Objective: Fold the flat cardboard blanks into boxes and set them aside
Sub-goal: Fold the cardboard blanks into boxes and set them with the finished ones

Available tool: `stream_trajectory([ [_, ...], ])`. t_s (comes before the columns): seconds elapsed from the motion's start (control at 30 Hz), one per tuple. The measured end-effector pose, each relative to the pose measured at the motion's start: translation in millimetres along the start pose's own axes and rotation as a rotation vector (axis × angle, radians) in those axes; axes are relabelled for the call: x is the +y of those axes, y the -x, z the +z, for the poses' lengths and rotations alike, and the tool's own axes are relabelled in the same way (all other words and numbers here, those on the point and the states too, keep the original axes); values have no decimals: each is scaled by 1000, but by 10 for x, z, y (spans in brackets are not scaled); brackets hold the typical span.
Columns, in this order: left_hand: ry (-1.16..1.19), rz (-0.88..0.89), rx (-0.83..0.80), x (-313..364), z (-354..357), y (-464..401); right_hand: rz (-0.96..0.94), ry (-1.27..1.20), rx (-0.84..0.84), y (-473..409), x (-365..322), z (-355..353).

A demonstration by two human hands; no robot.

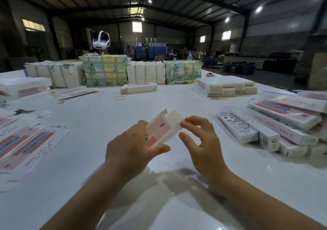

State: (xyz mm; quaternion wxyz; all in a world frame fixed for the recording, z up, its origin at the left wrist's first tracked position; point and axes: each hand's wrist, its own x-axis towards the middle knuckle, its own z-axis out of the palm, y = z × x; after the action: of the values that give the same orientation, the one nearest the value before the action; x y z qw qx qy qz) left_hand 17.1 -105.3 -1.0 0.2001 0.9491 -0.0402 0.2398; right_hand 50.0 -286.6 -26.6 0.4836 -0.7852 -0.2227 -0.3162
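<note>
1. A long pink-and-white cardboard box (161, 130) is held above the white table (159, 185), its far end pointing away and slightly to the right of the hands.
2. The box is gripped by the left hand (131, 150): the thumb is pressed along its near lower edge and the fingers are wrapped behind its left side.
3. The far end of the box is seen open, with a white end flap (175, 117) standing up beside a smaller notched tab.
4. The right hand (203, 141) is held just right of the box with fingers loosely curled; a fingertip (183, 123) seems to touch the edge of the end flap, though blur makes contact uncertain. Nothing is clasped in this hand.
5. To the left of the left hand, flat printed blanks (23, 146) are spread on the table, well apart from the held box.
6. To the right of the right hand, finished boxes (276, 127) are piled in a loose heap, lying on their sides.
7. Beyond both hands, rubber bands (119, 98) are scattered on the table, and a short stack of blanks (138, 88) is laid further out.
8. Further still, wrapped bundles (113, 71) are lined across the table, behind which a person wearing a white headset (101, 40) is partly hidden.
</note>
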Motion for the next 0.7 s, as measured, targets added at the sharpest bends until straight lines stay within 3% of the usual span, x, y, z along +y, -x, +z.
stream_trajectory([
  [0.4, -21, 97, -83, 70, 52, 34, 74, -163, -240, 34, -157, -10],
  [0.6, -56, 60, -98, 112, 59, 38, 120, -272, -103, 67, -126, -45],
  [0.7, -79, 33, -66, 151, 90, 51, 164, -242, -119, 111, -144, 19],
])
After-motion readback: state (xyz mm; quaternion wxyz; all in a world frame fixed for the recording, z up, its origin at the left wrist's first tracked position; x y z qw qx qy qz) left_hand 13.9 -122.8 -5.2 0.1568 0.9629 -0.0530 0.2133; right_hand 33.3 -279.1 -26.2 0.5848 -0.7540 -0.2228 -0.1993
